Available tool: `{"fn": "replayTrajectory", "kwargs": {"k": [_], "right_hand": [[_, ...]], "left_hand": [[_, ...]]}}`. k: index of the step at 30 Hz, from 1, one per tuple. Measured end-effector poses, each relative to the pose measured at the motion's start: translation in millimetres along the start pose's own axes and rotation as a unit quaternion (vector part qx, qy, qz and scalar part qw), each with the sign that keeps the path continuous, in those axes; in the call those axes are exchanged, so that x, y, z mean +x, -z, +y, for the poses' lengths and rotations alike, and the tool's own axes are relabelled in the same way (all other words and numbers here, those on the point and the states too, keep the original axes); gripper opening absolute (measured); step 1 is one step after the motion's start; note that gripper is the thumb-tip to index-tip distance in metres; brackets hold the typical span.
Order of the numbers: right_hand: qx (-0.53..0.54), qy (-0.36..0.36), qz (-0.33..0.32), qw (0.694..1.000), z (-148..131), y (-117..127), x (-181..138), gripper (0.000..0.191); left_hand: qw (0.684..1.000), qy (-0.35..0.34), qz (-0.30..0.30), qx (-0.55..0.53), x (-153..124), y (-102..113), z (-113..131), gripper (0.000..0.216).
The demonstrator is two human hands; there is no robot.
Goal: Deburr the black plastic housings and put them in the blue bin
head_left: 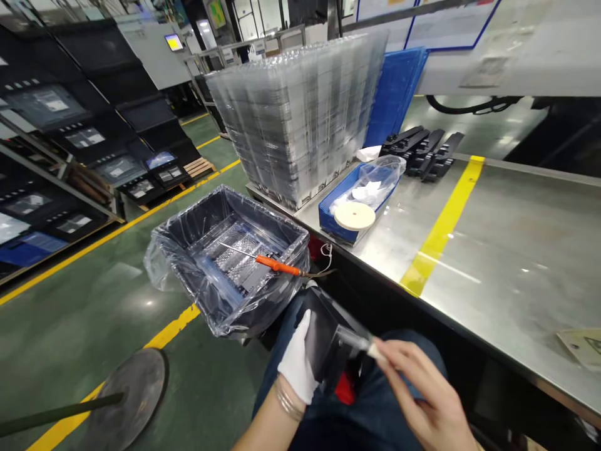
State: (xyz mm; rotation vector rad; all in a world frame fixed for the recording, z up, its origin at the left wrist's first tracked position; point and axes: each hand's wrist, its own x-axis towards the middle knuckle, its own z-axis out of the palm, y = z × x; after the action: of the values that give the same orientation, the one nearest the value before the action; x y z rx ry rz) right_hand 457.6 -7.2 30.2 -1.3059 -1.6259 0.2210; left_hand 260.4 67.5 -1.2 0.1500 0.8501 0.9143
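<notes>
My left hand (298, 363), in a white glove, is wrapped round a black plastic part (328, 338) held over my lap. My bare right hand (422, 394) pinches a thin tool or piece of film (359, 341) with a pale tip against the part's edge; motion blurs it. Just left of my knees stands a dark bin (225, 250) lined with a clear plastic bag. Inside it lie clear trays and an orange-handled screwdriver (277, 265).
A steel workbench (511, 244) with a yellow tape stripe (444, 225) runs along the right. On it stand a tall stack of clear trays (300, 113), a blue tray (328, 219) with a round pale disc (354, 215), and several black parts (422, 150). Racks line the left.
</notes>
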Motion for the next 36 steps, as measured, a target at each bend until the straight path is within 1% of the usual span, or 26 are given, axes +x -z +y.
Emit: {"fn": "replayTrajectory", "kwargs": {"k": [1,2,3,4,6,8,10,13,16,18,19,20,22,24,26,28,29,30,31,32,33,35,36], "right_hand": [[-0.019,-0.016,0.025,0.999,2,5,0,0.020],[-0.039,-0.034,0.049,0.997,3,12,0,0.018],[-0.058,-0.049,0.068,0.995,2,19,-1,0.017],[-0.068,-0.059,0.071,0.993,0,26,-1,0.018],[-0.055,-0.060,0.038,0.996,-8,36,-2,0.021],[-0.013,-0.041,-0.019,0.999,-20,38,-4,0.022],[0.038,-0.044,-0.065,0.996,-30,34,-6,0.022],[0.092,-0.081,-0.109,0.986,-38,26,-10,0.030],[0.095,-0.095,-0.157,0.978,-39,24,-12,0.038],[0.086,-0.098,-0.160,0.978,-39,24,-12,0.039],[0.090,-0.105,-0.159,0.977,-39,24,-11,0.039],[0.100,-0.114,-0.160,0.975,-40,24,-10,0.040],[0.128,-0.127,-0.183,0.967,-41,23,-9,0.041],[0.140,-0.123,-0.204,0.961,-42,24,-10,0.040],[0.138,-0.116,-0.208,0.961,-41,28,-11,0.038],[0.141,-0.130,-0.210,0.959,-36,31,-11,0.039],[0.140,-0.146,-0.209,0.957,-33,32,-9,0.040],[0.138,-0.162,-0.197,0.957,-30,31,-6,0.040],[0.135,-0.178,-0.167,0.960,-27,28,-2,0.040],[0.132,-0.192,-0.121,0.965,-24,24,3,0.040],[0.129,-0.201,-0.069,0.969,-22,18,9,0.038],[0.132,-0.202,0.017,0.970,-19,4,20,0.039],[0.135,-0.197,0.038,0.970,-18,-4,25,0.041]], "left_hand": [[1.000,0.017,-0.004,-0.011,1,-1,1,0.021],[0.999,0.039,-0.017,-0.027,3,-1,2,0.028],[0.996,0.064,-0.038,-0.048,5,-1,2,0.035],[0.992,0.085,-0.063,-0.072,7,-1,3,0.039],[0.981,0.119,-0.112,-0.104,10,0,5,0.034],[0.975,0.144,-0.135,-0.102,10,0,7,0.037],[0.975,0.158,-0.128,-0.094,7,-2,9,0.044],[0.979,0.148,-0.094,-0.107,1,-7,11,0.041],[0.978,0.154,-0.069,-0.122,-4,-7,14,0.049],[0.977,0.166,-0.046,-0.122,-4,-3,16,0.057],[0.978,0.167,-0.036,-0.119,-4,-1,16,0.058],[0.979,0.165,-0.027,-0.116,-4,2,17,0.056],[0.982,0.159,-0.016,-0.105,-4,6,17,0.048],[0.985,0.150,-0.009,-0.089,-4,7,18,0.046],[0.989,0.136,-0.006,-0.060,-6,7,19,0.055],[0.994,0.108,-0.014,-0.019,-8,5,19,0.060],[0.996,0.090,-0.021,0.002,-9,4,17,0.058],[0.997,0.071,-0.030,0.021,-11,2,15,0.055],[0.998,0.046,-0.039,0.033,-12,0,12,0.052],[0.998,0.023,-0.048,0.040,-14,-2,8,0.051],[0.997,0.016,-0.062,0.045,-16,-5,3,0.052],[0.992,0.040,-0.107,0.054,-19,-10,-7,0.057],[0.988,0.066,-0.131,0.054,-20,-12,-11,0.058]]}}
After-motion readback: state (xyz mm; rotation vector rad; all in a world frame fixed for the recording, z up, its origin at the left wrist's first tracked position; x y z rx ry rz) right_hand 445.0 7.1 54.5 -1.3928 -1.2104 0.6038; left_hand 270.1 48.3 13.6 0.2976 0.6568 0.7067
